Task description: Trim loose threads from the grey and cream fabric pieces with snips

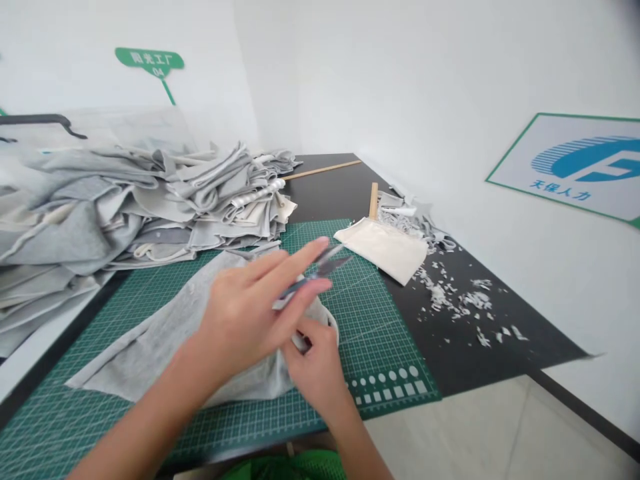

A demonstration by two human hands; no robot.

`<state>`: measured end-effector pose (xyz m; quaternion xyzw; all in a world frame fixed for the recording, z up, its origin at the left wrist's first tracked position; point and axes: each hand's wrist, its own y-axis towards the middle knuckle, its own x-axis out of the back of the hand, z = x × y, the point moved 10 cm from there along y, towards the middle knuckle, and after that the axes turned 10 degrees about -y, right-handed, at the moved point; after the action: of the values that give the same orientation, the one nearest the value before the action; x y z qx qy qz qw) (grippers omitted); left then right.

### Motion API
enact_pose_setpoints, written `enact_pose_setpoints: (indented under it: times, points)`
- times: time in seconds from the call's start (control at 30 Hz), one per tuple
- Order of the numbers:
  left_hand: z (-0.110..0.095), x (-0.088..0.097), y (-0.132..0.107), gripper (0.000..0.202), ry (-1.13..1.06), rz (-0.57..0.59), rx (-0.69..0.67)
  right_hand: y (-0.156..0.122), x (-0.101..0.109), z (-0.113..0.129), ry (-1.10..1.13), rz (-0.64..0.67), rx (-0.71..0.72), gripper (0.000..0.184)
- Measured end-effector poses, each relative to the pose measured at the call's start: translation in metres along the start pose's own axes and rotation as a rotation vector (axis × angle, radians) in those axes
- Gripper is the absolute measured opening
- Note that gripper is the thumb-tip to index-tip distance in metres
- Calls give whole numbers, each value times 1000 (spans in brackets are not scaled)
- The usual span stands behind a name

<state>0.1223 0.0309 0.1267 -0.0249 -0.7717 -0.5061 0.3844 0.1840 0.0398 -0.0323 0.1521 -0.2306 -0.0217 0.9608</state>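
My left hand (245, 313) holds a pair of small thread snips (320, 270), with their metal blades pointing to the upper right above the cloth. My right hand (315, 373) pinches a fold of grey knit fabric (150, 347), which lies spread on a green cutting mat (370, 333). The two hands are close together, and my left hand hides part of the fabric's edge. Neither hand touches the large pile of grey and cream fabric pieces (200, 200) to the left.
A cream fabric piece (385, 250) lies at the mat's far corner. Grey and white scraps (450, 297) are scattered across the black tabletop (325, 190). Behind them stands a wooden stick (373, 200), and a wooden ruler (323, 170) lies farther back. White walls bound the table's far and right sides.
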Motion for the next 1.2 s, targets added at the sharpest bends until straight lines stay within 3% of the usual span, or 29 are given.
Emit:
enact_pose_setpoints:
  times: [0.07,0.13,0.23,0.33,0.43,0.57,0.77,0.97,1.2]
  points:
    - [38,24,-21,33,-17,7,120,1,-3,-4,110,43,-57,18]
    - [70,32,-43,33,-78,58,242,1,-7,-10,192,75,-121,18]
    - [104,21,-70,32,-293,186,413,1,-7,-15,217,69,-164,18]
    - [118,-1,-90,26,-533,307,529,1,-7,-13,231,42,-164,14]
    - [121,-17,-106,26,-710,359,577,2,-10,-6,273,61,-119,12]
    - [122,-24,-127,27,-873,329,646,-1,-10,-3,291,85,-83,15]
    - [111,-25,-142,29,-880,320,665,-4,-7,-6,371,78,-54,14]
    - [105,-13,-146,32,-812,222,590,-5,-5,-1,430,44,-1,19]
    - [98,-8,-156,34,-703,271,559,-1,-2,16,383,22,84,29]
